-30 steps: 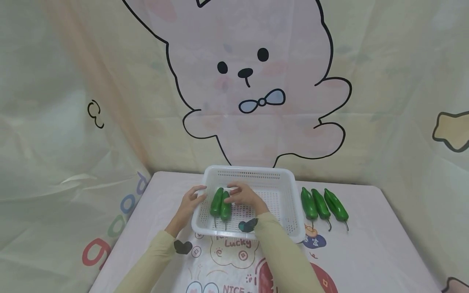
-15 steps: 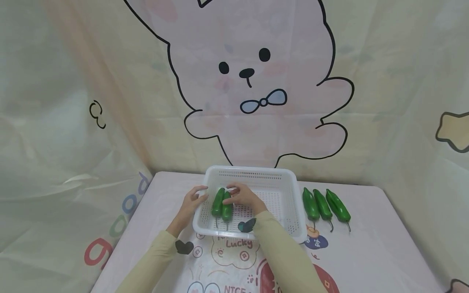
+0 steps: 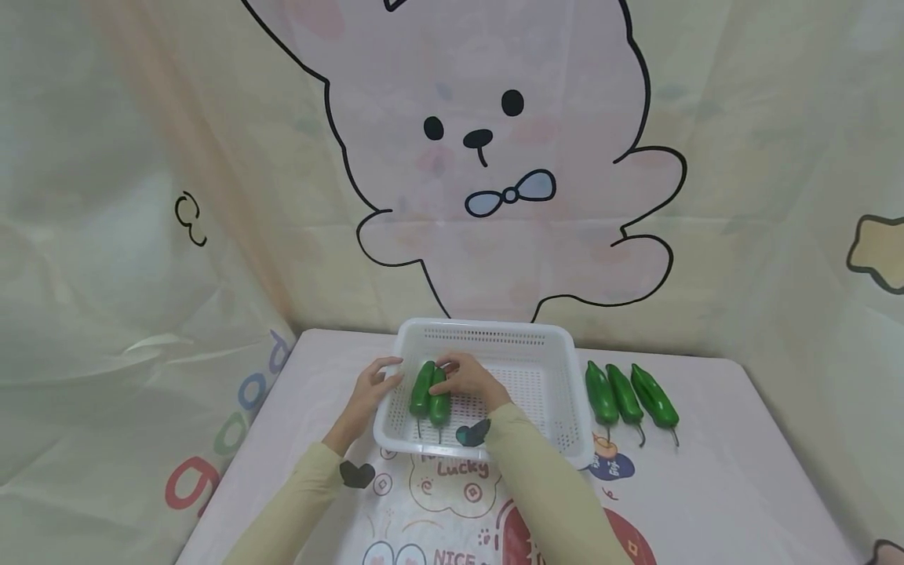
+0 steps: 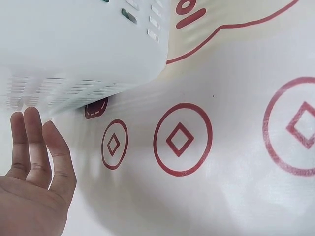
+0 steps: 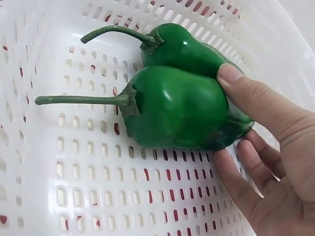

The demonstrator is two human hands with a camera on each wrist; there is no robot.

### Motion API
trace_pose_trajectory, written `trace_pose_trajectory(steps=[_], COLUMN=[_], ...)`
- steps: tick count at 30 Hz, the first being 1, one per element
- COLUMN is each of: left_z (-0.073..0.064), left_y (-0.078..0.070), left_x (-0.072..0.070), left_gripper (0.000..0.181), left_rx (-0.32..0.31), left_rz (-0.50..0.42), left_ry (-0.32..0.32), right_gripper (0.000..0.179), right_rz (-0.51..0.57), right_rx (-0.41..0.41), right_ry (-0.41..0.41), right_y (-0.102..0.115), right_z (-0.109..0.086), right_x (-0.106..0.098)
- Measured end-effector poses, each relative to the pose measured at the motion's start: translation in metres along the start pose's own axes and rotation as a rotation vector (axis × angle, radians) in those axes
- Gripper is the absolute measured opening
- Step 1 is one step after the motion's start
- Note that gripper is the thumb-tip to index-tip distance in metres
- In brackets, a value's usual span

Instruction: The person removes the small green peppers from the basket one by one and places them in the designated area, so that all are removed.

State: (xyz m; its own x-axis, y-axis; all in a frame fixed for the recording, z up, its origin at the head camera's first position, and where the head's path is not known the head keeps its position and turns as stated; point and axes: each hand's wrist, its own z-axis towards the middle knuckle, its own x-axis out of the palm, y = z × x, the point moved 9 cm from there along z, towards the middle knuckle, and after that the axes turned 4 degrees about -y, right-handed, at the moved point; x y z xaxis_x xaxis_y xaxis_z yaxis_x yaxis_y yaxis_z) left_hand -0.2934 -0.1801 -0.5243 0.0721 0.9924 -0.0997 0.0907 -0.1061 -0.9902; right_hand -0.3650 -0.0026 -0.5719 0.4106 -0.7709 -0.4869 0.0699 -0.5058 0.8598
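Two long green peppers lie side by side in the left part of a white plastic basket point(image 3: 537, 452). My right hand point(image 3: 469, 377) is inside the basket and holds the right-hand green pepper point(image 5: 177, 110), thumb on top and fingertips at its far side. Beside it lies the other green pepper point(image 3: 421, 390), partly hidden behind the first in the right wrist view. At the basket's left side is my left hand point(image 3: 367, 391), fingers extended towards the wall and rim. In the left wrist view three fingers point(image 4: 35, 137) reach up to the slotted wall.
Several things lie about the table point(image 3: 734, 471): three more green peppers point(image 3: 628, 399) sit in a row right of the basket. Behind the table hangs a cloth point(image 3: 749, 259) with a cartoon animal. Printed drawings cover the tablecloth's front.
My right fingers have drawn in around the right-hand pepper. The left hand stays at the basket's side. The whole head view has shifted slightly to the right.
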Motion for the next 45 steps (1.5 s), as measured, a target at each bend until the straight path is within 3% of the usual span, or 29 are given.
trace_pose_trajectory(steps=[9, 16, 27, 34, 41, 45], left_z=[0.019, 0.021, 0.021, 0.020, 0.008, 0.003], left_y=[0.032, 0.038, 0.038, 0.036, 0.013, 0.005], left_x=[-0.007, -0.009, -0.007, -0.006, -0.003, -0.004], left_gripper=[0.046, 0.043, 0.042, 0.042, 0.041, 0.040], left_rx=[-0.005, -0.001, 0.005, -0.001, -0.001, 0.005], left_rz=[-0.014, -0.018, -0.025, -0.049, -0.047, -0.038], left_ry=[-0.016, -0.047, -0.038, -0.019, 0.010, -0.002], right_gripper=[0.071, 0.076, 0.072, 0.068, 0.064, 0.066], right_rz=[-0.010, -0.013, 0.016, 0.000, 0.013, 0.080], right_rx=[0.015, 0.027, 0.071, 0.055, -0.005, 0.001], right_ry=[0.024, 0.028, 0.045, 0.056, 0.091, 0.112], right_y=[-0.002, -0.005, -0.007, -0.008, -0.002, -0.003], right_z=[0.005, 0.004, 0.006, 0.008, 0.003, 0.000], right_x=[0.002, 0.001, 0.003, 0.003, 0.000, -0.002])
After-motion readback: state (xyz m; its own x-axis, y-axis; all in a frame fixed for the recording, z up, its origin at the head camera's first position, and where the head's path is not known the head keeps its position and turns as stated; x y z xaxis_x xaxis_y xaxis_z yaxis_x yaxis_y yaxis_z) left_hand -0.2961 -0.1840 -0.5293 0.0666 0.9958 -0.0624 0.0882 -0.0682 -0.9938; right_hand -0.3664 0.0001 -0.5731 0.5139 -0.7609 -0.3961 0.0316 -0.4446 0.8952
